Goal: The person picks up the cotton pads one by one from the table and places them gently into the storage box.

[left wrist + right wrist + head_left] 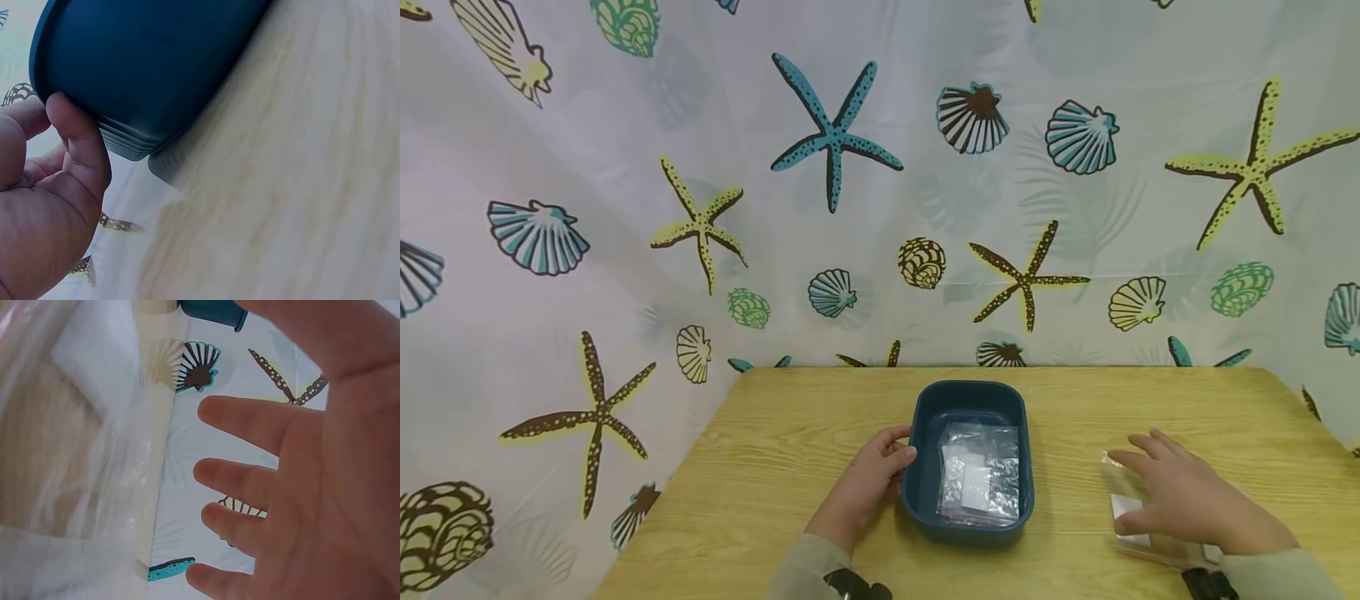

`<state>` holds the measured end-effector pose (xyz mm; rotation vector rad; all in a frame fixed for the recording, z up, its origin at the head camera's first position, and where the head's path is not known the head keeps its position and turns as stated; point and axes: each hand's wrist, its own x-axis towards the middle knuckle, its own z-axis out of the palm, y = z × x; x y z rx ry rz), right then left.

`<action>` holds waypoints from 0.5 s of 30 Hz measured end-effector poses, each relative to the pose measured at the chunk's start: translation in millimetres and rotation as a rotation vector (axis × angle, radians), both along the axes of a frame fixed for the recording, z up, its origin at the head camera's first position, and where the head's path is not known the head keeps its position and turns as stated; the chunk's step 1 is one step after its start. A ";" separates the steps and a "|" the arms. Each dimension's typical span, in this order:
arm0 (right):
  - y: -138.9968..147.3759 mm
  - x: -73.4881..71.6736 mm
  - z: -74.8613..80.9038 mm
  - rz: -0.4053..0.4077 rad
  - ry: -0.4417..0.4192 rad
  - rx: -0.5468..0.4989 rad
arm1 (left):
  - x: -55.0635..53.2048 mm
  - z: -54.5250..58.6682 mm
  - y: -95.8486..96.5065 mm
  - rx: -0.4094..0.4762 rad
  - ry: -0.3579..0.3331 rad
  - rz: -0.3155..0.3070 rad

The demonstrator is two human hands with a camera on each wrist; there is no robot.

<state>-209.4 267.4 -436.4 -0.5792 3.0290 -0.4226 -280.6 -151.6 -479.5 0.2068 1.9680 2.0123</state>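
A dark blue plastic bin (912,492) stands on the table, with several clear plastic bags (1000,475) lying flat inside, a white label among them. My left hand (868,479) grips the bin's left side; in the left wrist view its thumb (78,134) lies against the bin's outer wall (137,69). Over to the right, my right hand (1187,492) hovers with fingers spread and nothing in its grasp. Beneath it lies a clear plastic bag (1157,546) with a white label (1125,507), partly hidden by the hand. The right wrist view shows this bag (119,481) close beside the fingers.
The wooden table (790,433) ends at a back edge against a white curtain (880,333) printed with starfish and shells. Bare wood shows left of the bin and between the bin and the right-hand bag.
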 end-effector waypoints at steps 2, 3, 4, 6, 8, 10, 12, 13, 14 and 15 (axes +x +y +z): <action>0.9 0.5 0.6 -0.006 -0.019 0.001 | 0.4 0.3 -0.1 -0.001 0.005 -0.003; 1.3 0.5 0.6 -0.011 -0.032 -0.001 | 0.5 0.2 -0.1 -0.001 0.007 -0.004; 1.9 0.4 0.6 -0.014 -0.042 -0.002 | 0.4 0.1 -0.1 0.000 0.008 -0.005; 2.4 0.5 -0.1 -0.023 -0.067 -0.002 | 0.7 -0.2 0.0 -0.002 0.012 -0.006; 3.1 0.2 -2.0 -0.031 -0.094 -0.001 | 0.6 -0.2 0.1 0.000 0.012 -0.008; 3.6 0.1 -3.6 -0.033 -0.116 0.006 | 0.8 0.0 0.4 -0.003 0.009 -0.005; 3.8 0.2 -4.7 -0.034 -0.131 0.015 | 1.2 0.8 0.6 -0.006 0.006 -0.002; 4.0 0.3 -5.2 -0.032 -0.136 0.019 | 1.3 1.3 0.8 -0.007 0.004 -0.002; 4.2 0.4 -5.5 -0.031 -0.140 0.023 | 1.4 1.6 0.9 -0.010 0.002 0.002; 4.2 0.5 -5.6 -0.032 -0.144 0.028 | 1.5 1.9 0.9 -0.015 0.003 0.003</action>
